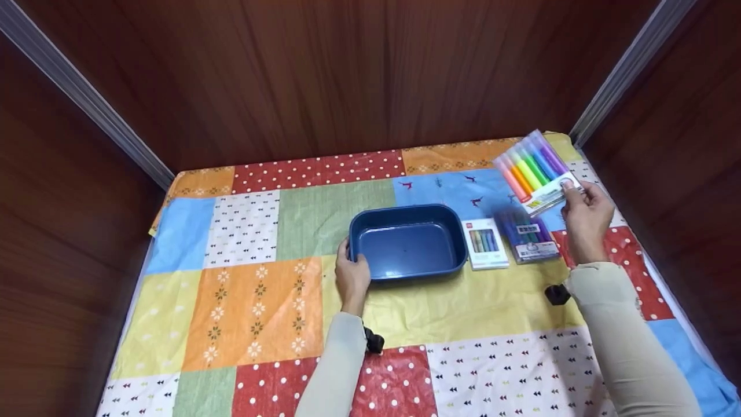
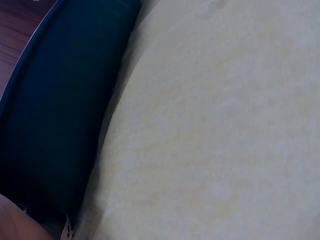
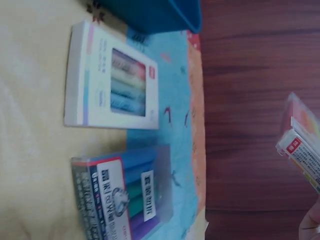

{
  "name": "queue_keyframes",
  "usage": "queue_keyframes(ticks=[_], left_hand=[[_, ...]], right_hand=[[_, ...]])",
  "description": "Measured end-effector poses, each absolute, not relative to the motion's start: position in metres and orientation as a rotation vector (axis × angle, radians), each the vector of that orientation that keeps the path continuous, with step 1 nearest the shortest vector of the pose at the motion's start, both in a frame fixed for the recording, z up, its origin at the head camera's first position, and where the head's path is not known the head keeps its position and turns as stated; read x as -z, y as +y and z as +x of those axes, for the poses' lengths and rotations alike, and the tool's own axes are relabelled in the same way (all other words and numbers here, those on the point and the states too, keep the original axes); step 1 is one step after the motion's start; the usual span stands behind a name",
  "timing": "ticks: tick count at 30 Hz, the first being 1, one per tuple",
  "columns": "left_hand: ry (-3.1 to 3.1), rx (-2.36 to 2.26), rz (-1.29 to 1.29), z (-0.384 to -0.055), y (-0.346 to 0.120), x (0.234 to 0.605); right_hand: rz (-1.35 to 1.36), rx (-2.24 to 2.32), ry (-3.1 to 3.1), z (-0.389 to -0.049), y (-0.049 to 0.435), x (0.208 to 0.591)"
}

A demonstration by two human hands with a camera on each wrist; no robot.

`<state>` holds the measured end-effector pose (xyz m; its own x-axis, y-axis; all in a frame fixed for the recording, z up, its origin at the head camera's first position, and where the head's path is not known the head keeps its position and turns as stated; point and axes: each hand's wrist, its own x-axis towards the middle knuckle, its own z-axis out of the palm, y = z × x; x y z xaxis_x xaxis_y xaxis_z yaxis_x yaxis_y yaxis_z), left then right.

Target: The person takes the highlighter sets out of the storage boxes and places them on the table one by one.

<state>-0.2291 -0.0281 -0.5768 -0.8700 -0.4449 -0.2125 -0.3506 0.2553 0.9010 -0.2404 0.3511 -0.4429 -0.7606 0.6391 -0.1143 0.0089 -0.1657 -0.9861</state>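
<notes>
My left hand (image 1: 353,275) grips the left side of a dark blue plastic bin (image 1: 408,246), thumb over the rim, and the bin looks bare inside. In the left wrist view the bin's outer wall (image 2: 60,110) fills the left side. Up at the right, my right hand (image 1: 587,217) pinches a clear pack of colored markers (image 1: 535,171) by its white-labelled end, held above the cloth. Below it lies a second clear pack (image 1: 528,237) with blue, green and purple sticks. Between that pack and the bin is a white windowed box of pastel pens (image 1: 486,243).
A patchwork-print cloth (image 1: 260,313) covers the table. Dark wood panels (image 1: 370,75) rise behind it and on both sides, with metal strips (image 1: 631,69) at the corners. Dark wrist devices (image 1: 557,294) sit near both cuffs.
</notes>
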Motion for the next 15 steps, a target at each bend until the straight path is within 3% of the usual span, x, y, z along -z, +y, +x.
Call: queue_keyframes(ticks=[15], left_hand=[[-2.424,1.689,0.764,-0.229,-0.028,0.578]], right_hand=[[-0.841,-2.01,-1.593,-0.233,0.381,0.457]])
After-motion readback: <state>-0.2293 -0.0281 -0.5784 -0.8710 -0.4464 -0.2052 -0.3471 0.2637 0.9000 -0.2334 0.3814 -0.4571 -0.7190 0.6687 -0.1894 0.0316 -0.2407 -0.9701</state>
